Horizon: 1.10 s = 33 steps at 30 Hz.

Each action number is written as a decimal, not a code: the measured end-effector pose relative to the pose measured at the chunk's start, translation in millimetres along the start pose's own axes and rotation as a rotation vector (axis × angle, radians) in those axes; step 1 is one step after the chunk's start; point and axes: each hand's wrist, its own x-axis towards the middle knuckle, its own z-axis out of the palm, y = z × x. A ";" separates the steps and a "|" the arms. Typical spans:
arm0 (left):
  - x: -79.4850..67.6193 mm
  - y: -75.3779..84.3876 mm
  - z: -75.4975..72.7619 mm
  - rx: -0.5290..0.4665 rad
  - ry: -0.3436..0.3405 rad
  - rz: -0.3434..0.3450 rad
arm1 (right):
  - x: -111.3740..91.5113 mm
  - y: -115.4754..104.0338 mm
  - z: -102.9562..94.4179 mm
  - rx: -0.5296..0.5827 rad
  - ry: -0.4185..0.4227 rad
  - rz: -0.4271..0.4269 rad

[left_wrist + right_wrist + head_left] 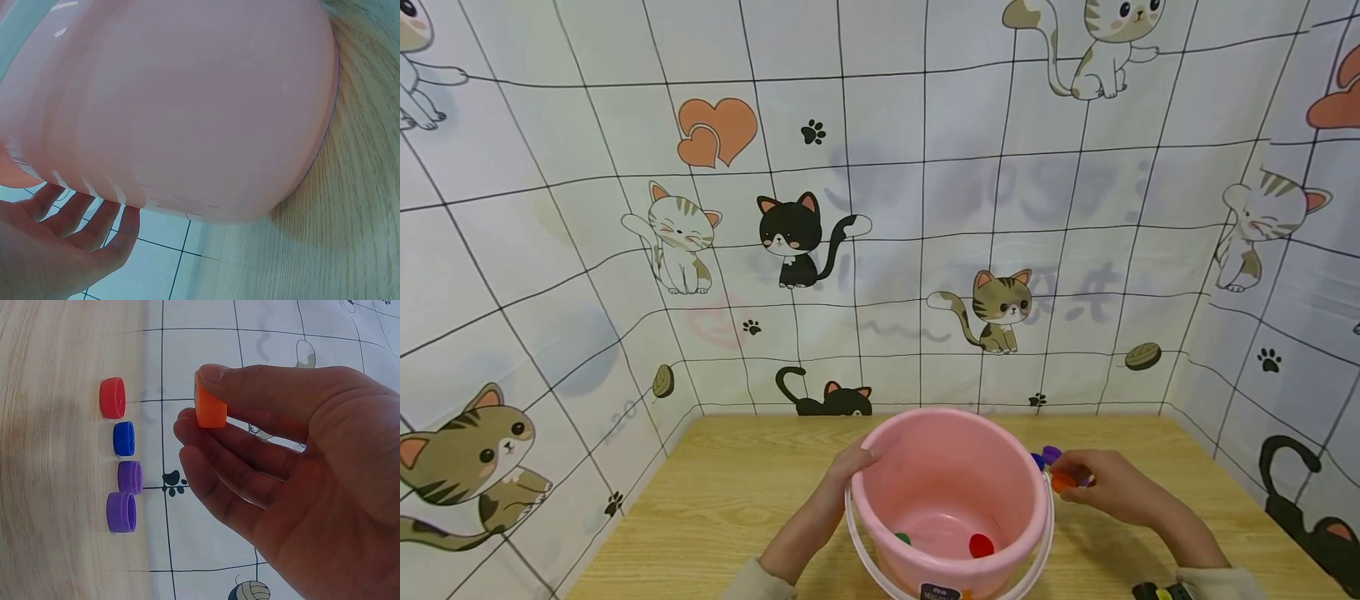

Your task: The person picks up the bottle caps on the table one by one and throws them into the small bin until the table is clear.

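A pink bucket (951, 492) is placed on the table (760, 467) between its left and right edges, its rim gripped by the left hand (837, 490), thumb over the edge. Between the bucket and the table's right edge, an orange cap (211, 407) is pinched in the right hand (1116, 487). Near it a red cap (112, 398), a blue cap (124, 439) and two purple caps (122, 512) are lined up. A green piece (903, 538) and a red piece (981, 546) are seen inside the bucket. The step in hand is judged to be picking up; next, the orange cap would need to be carried over the rim and released.
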 end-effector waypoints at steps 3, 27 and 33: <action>-0.6 -1.2 0.1 -0.001 0.009 0.001 | -0.2 0.4 1.2 0.007 -0.003 0.009; 1.1 -0.7 2.0 -0.031 0.009 -0.006 | -1.4 -3.6 -1.6 0.016 0.000 0.012; 0.4 -1.5 1.1 -0.020 -0.007 -0.002 | -2.5 -9.9 -4.5 -0.004 0.013 0.009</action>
